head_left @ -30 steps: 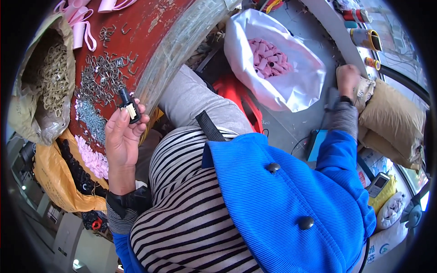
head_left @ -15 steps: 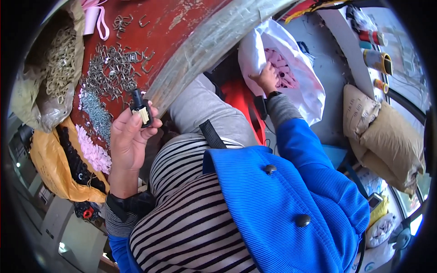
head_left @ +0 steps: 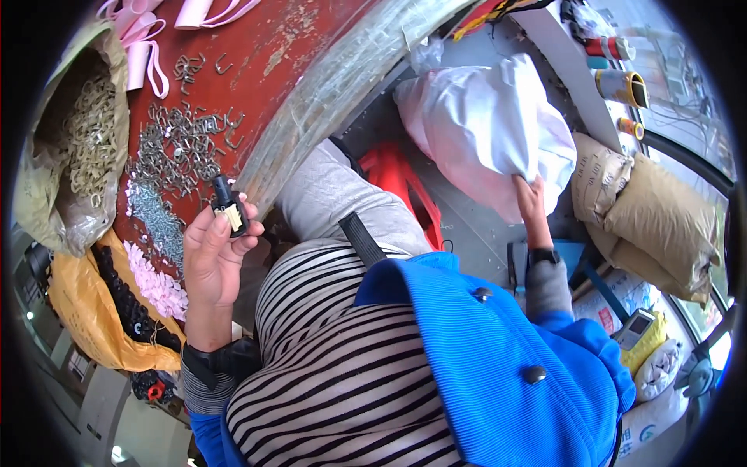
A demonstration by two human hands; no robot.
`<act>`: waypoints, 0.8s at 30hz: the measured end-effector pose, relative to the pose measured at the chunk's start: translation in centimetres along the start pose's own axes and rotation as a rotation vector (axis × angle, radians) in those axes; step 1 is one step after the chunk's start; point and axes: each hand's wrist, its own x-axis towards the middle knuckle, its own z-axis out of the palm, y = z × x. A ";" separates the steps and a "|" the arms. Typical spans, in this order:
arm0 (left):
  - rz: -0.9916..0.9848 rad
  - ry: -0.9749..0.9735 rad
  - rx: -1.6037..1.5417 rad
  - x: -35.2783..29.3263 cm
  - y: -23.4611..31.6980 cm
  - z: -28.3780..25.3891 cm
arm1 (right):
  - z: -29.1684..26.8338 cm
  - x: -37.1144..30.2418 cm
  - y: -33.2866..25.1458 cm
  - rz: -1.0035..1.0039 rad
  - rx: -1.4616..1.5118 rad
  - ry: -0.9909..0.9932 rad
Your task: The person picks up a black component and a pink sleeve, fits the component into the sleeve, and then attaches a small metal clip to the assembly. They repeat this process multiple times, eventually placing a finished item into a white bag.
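My left hand [head_left: 216, 253] pinches a small black plastic part with a cream insert [head_left: 230, 217] between thumb and fingers. It hovers by the near edge of the red table, close to a pile of bent metal clips [head_left: 175, 144]. On the right, my right hand [head_left: 531, 201] grips the rim of a large white sack [head_left: 475, 117] on the floor, its fingers partly covered by the fabric. The sack's mouth is folded over, so its contents are hidden. Small bluish screws [head_left: 156, 222] and pale pink pieces [head_left: 156, 279] lie left of my left hand.
An open bag of beige clips [head_left: 95, 140] and a yellow bag with black parts [head_left: 74, 300] line the left side. Pink looped pieces [head_left: 138, 64] lie on the red table [head_left: 257, 47]. A red stool [head_left: 405, 187] stands beside my leg; brown sacks [head_left: 661, 218] are at right.
My right hand has come out of the white sack and moved right and toward me to its rim. The sack has tipped over, covering the pink pieces. My left hand still holds the black part.
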 end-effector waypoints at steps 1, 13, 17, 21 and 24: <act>0.010 -0.010 0.001 0.0 0.0 0.0 | -0.4 -0.8 -1.9 0.086 0.115 0.070; 0.049 -0.102 -0.041 -0.2 -0.7 -0.5 | 18.7 6.9 -5.9 -0.216 0.035 -0.298; 0.042 -0.119 -0.058 -0.2 -0.5 -0.6 | 18.4 6.7 -5.9 0.021 0.206 -0.613; 0.029 -0.137 -0.069 0.0 -0.4 -0.6 | 15.8 4.8 -3.6 0.199 0.531 -0.644; 0.025 -0.148 -0.053 0.1 -0.3 -0.6 | 13.5 3.8 -2.5 0.255 0.542 -0.615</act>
